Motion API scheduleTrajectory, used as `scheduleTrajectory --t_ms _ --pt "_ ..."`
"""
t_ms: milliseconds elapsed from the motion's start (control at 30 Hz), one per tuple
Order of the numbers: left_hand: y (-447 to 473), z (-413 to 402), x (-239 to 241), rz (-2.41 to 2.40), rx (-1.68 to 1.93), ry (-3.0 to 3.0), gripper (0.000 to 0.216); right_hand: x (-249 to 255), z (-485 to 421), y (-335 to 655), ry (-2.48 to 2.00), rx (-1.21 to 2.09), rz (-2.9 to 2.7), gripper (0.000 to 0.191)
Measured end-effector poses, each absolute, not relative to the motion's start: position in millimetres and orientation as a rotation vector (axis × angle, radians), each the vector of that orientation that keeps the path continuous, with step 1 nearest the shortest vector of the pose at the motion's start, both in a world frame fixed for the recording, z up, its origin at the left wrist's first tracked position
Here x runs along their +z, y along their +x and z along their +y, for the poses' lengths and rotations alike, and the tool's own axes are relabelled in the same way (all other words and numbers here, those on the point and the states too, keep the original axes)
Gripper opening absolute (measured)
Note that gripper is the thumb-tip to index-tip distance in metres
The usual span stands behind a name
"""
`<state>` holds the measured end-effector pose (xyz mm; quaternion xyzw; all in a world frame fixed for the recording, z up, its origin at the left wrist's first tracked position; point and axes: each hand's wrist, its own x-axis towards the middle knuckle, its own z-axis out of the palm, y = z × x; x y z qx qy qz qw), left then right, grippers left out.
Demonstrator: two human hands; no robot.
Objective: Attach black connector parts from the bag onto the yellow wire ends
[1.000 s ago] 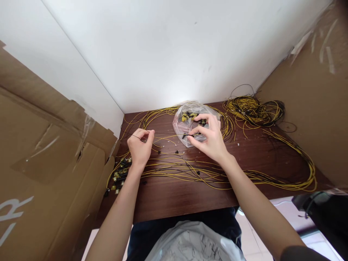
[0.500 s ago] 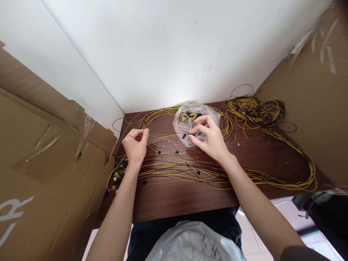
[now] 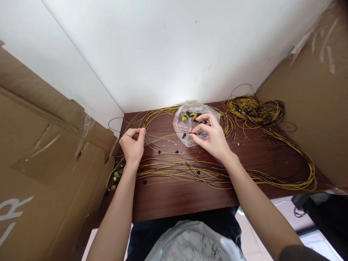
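A thin black wire [image 3: 165, 131] runs fairly straight between my two hands, above the brown table [image 3: 174, 204]. My left hand [image 3: 132, 144] pinches it between thumb and forefinger, and a loop of it sticks out to the left. With thumb and fingertip, my right hand [image 3: 210, 137] grips the wire's other end, where a small dark piece shows; its exact kind is too small to tell. Just behind my right hand lies an opened clear plastic bag [image 3: 178, 127] holding small yellow and black parts [image 3: 186, 116].
Long yellow and black wires [image 3: 174, 168] stretch across the table, with connectors [image 3: 116, 177] at the left. A tangled wire coil [image 3: 247, 108] lies back right. Cardboard [image 3: 54, 174] stands on the left, more cardboard [image 3: 310, 98] on the right. A plastic bag [image 3: 193, 243] is at my lap.
My left hand has moved slightly left, drawing a little away from my right hand. The right hand has barely shifted and keeps its pinch.
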<state>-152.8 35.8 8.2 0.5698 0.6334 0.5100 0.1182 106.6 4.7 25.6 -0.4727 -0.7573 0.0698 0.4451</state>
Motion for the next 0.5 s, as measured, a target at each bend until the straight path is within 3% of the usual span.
scheduleTrajectory --t_ms 500 --pt "-167.9 34.5 15.0 2.181 1.307 1.95 0.029 29.3 5.7 111.8 -1.17 0.128 -1.85 0.001"
